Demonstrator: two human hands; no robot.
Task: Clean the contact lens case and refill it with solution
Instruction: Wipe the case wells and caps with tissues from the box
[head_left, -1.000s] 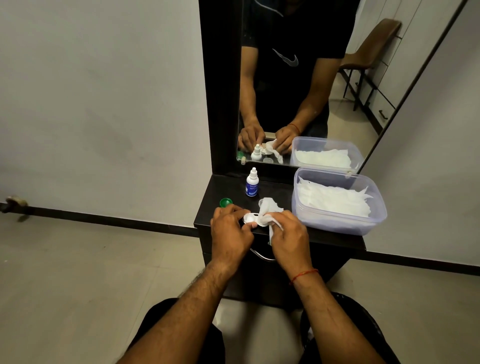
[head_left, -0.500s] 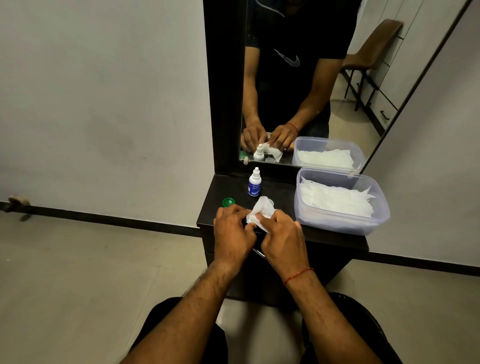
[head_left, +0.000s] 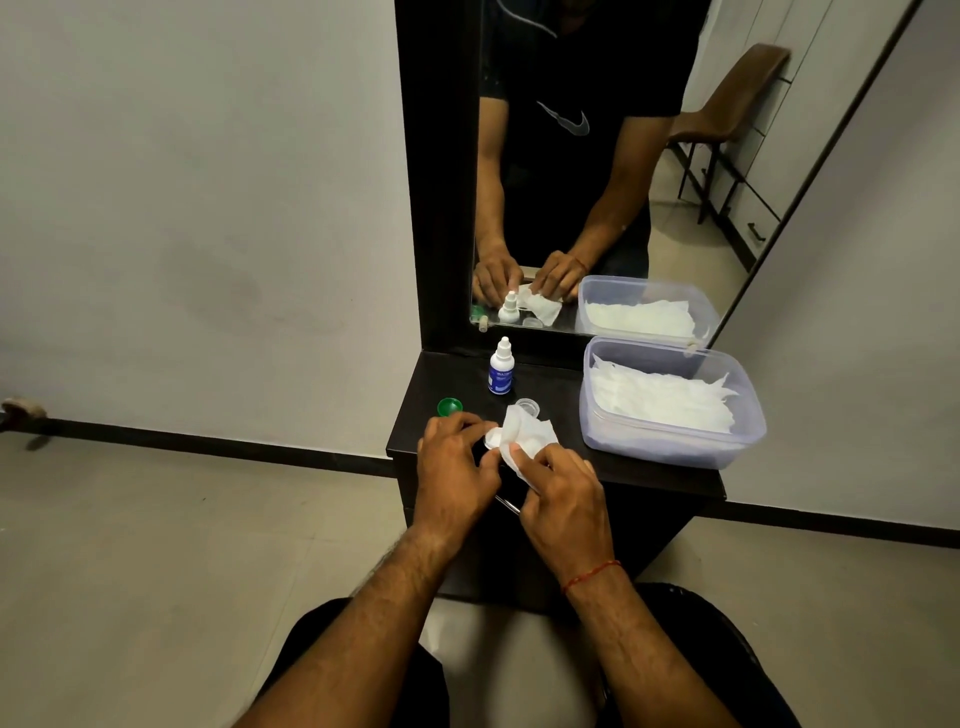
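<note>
My left hand (head_left: 453, 465) pinches the white contact lens case (head_left: 492, 438) at its left end, just above the dark counter (head_left: 561, 395). My right hand (head_left: 563, 496) presses a crumpled white tissue (head_left: 527, 434) over the case, so most of the case is hidden. A green cap (head_left: 450, 406) lies on the counter to the left of my hands. A clear cap (head_left: 528, 406) sits just behind the tissue. The small white solution bottle (head_left: 501, 367) with a blue label stands upright, capped, near the mirror.
A clear plastic tub (head_left: 670, 449) of white tissues fills the right side of the counter. A tall mirror (head_left: 597, 182) rises behind the counter and reflects my arms. The counter's front edge runs just under my hands; tiled floor lies below.
The view has tilted slightly. My hands stay together over the case; the tissue has shifted and spread, and the clear cap behind it now shows.
</note>
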